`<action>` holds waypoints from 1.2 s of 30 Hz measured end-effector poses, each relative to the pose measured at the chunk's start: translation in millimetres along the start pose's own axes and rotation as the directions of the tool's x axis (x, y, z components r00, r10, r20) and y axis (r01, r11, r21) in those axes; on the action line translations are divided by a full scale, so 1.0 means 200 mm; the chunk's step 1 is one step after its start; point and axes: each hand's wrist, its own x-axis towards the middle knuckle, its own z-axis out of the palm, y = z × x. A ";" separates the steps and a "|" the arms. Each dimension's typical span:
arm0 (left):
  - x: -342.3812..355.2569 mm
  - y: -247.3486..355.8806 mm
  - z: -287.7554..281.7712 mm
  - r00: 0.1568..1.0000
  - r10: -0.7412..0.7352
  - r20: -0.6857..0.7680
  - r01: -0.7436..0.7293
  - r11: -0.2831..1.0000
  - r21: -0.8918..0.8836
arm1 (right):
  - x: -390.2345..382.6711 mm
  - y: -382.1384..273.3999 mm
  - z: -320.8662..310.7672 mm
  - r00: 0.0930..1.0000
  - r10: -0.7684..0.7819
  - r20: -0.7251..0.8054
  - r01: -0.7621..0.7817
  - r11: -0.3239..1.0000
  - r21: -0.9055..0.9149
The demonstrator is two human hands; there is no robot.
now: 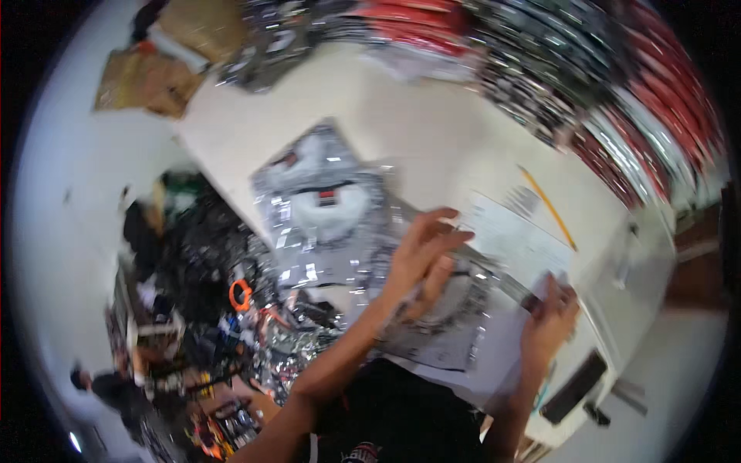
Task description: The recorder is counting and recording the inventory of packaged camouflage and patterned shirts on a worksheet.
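A long grey flat strip (505,284), blurred and of a kind I cannot make out, slants across the table in front of me. My right hand (549,318) has its fingers closed at the strip's darker lower end. Over the strip's middle, my left hand (424,258) is held with fingers apart, apparently gripping nothing. Beneath the left hand lies a folded grey patterned garment (448,328) in clear plastic. Just left of it, another bagged grey garment (328,220) shows a pale neckline and a dark red label.
A paper sheet (513,239) and yellow pencil (549,208) lie right of centre. Stacks of bagged garments (540,62) line the table's far and right edges. Brown packages (150,81) sit far left. Below the left edge are heaped dark plastic bags (208,247) and an orange tape roll (240,295).
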 end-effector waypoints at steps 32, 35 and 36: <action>0.31 -0.28 0.91 0.763 -0.113 0.636 0.291 0.939 -0.183 | 0.02 -0.08 -0.04 0.983 0.074 0.167 -0.088 0.993 0.079; 0.29 -0.28 0.91 0.760 -0.108 0.640 0.281 0.944 -0.175 | 0.02 -0.08 -0.05 0.985 0.060 0.159 -0.072 0.995 0.075; 0.29 -0.28 0.91 0.764 -0.116 0.635 0.274 0.949 -0.156 | 0.03 -0.09 -0.07 0.979 0.076 0.187 -0.090 0.993 0.071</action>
